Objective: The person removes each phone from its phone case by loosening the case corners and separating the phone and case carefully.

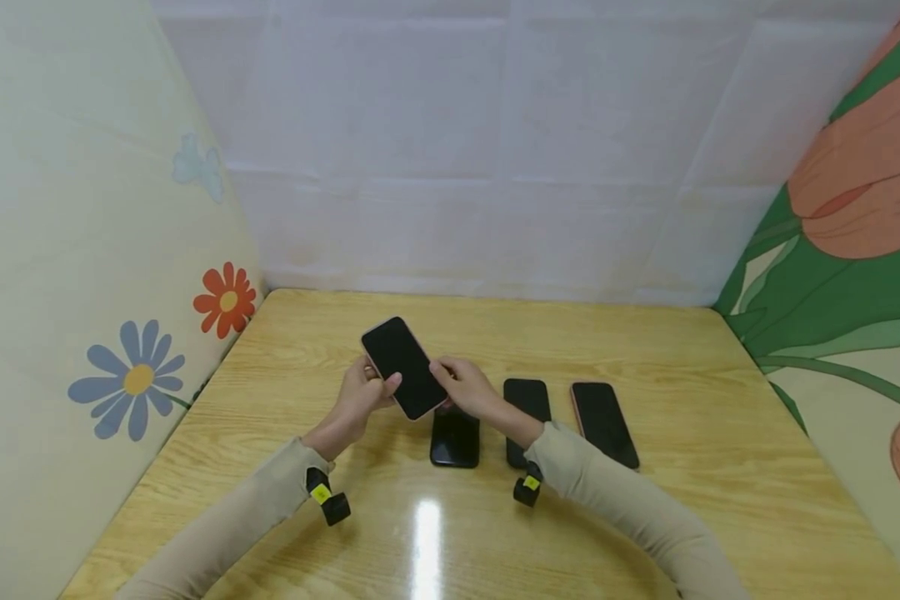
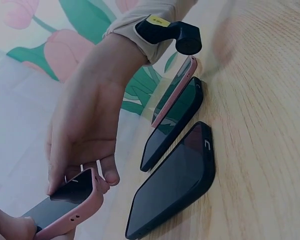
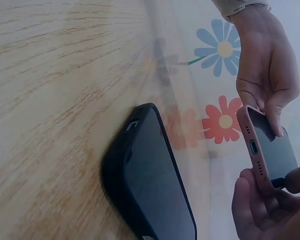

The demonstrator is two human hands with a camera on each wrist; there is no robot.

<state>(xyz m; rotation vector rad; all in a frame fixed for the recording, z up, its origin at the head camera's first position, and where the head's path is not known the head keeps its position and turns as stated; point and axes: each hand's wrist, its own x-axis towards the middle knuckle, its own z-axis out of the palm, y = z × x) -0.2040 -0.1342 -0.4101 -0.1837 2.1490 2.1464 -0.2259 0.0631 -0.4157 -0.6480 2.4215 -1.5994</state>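
Note:
A smartphone in a pink case, its dark screen facing up, is held tilted above the wooden table. My left hand grips its left long side, thumb over the screen. On the opposite side my right hand pinches the lower right edge, with the thumb on top and fingers beneath, as the right wrist view shows at the phone's corner. Just below lies a phone in a black case, its upper end hidden by the held phone and right hand.
To the right lie a second black-cased phone, partly covered by the right forearm, and another pink-cased phone. A white cloth backdrop rises behind the table; flower-printed sheets flank both sides.

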